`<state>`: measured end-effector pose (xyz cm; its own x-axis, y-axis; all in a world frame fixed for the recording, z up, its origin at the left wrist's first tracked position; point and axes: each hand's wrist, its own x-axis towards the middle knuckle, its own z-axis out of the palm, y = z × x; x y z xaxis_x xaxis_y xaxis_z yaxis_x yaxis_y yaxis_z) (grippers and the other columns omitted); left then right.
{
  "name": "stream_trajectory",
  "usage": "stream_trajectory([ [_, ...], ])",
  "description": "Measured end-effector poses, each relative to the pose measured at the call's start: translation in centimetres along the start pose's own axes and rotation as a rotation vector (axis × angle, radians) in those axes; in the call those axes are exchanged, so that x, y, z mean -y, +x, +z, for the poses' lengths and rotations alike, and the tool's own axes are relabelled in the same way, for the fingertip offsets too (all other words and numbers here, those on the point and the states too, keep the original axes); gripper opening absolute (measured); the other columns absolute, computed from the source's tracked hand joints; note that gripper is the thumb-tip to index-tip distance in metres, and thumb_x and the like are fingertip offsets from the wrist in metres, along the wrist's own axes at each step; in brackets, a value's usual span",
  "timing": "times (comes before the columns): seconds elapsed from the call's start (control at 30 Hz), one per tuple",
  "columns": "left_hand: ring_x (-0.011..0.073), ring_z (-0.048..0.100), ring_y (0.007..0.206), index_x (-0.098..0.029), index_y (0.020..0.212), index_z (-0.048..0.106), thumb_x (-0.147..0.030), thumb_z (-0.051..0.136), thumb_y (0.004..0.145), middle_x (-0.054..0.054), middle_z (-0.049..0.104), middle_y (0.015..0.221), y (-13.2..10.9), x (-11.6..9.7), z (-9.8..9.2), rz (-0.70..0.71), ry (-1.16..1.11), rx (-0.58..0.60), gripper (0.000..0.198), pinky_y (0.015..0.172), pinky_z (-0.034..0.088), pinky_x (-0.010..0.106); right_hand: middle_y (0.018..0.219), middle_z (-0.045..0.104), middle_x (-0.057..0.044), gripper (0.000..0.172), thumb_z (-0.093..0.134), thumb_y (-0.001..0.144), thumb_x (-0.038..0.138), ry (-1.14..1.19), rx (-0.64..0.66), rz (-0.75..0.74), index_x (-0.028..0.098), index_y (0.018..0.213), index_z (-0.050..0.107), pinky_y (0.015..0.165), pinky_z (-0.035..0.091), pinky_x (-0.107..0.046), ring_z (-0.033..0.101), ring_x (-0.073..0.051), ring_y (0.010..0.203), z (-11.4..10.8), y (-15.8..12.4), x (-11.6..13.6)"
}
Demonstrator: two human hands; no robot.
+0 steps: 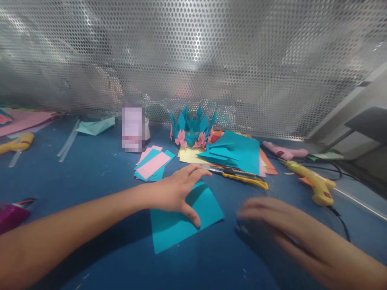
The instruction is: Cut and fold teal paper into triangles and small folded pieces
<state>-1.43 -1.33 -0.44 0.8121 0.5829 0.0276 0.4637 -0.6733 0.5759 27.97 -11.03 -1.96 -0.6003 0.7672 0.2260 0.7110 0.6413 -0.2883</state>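
From the head camera, a perforated metal screen (193, 60) closes off the back of the blue table (90, 173). In front of it stands a teal paper crown (192, 129) with pink flowers. To its right lies a pile of folded teal pieces (232, 155) on yellow and orange sheets. Pink and teal strips (152, 165) lie to the crown's left. A yellow utility knife (238, 175) lies just beyond the hands, and a yellow glue gun (316, 185) sits further right with its cord trailing.

Nothing stands between the hands and the teal paper sheet (181, 221), which lies flat near the table's front edge, turned at a slant, smooth and uncreased. The left hand (177, 193) rests spread open, palm down on the sheet's upper part, with the thumb pressed on the paper and the fingertips past its far edge. The right hand (272, 217) is blurred, flat with fingers outstretched and empty, just right of the sheet. Whether it touches the table cannot be told.
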Motion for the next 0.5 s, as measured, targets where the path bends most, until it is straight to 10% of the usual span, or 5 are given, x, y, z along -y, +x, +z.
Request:
stream_trajectory([
  [0.2,0.0314,0.029,0.129,-0.028,0.137,0.023,-0.045,0.079,0.057,0.013,0.027,0.136,0.6,0.4,0.8,0.056,-0.095,-0.182,0.099,0.102,0.034,0.05,0.126,0.057,-0.011,0.037,0.04,0.092,0.034,-0.046,0.05,-0.01,0.018,0.121,0.056,0.094,0.046,-0.048,0.053,-0.028,0.115,0.6,9.5,0.7],
  [0.5,0.0164,0.053,0.093,-0.02,0.094,0.056,-0.02,0.066,0.076,0.006,0.05,0.108,0.9,0.6,-0.4,0.054,-0.102,-0.203,0.02,0.081,0.047,0.031,0.092,0.068,-0.006,0.023,0.04,0.09,0.017,0.21,-0.024,-0.002,0.021,0.091,0.063,0.077,0.051,-0.032,0.063,-0.018,0.086,1.0,9.6,-0.6],
])
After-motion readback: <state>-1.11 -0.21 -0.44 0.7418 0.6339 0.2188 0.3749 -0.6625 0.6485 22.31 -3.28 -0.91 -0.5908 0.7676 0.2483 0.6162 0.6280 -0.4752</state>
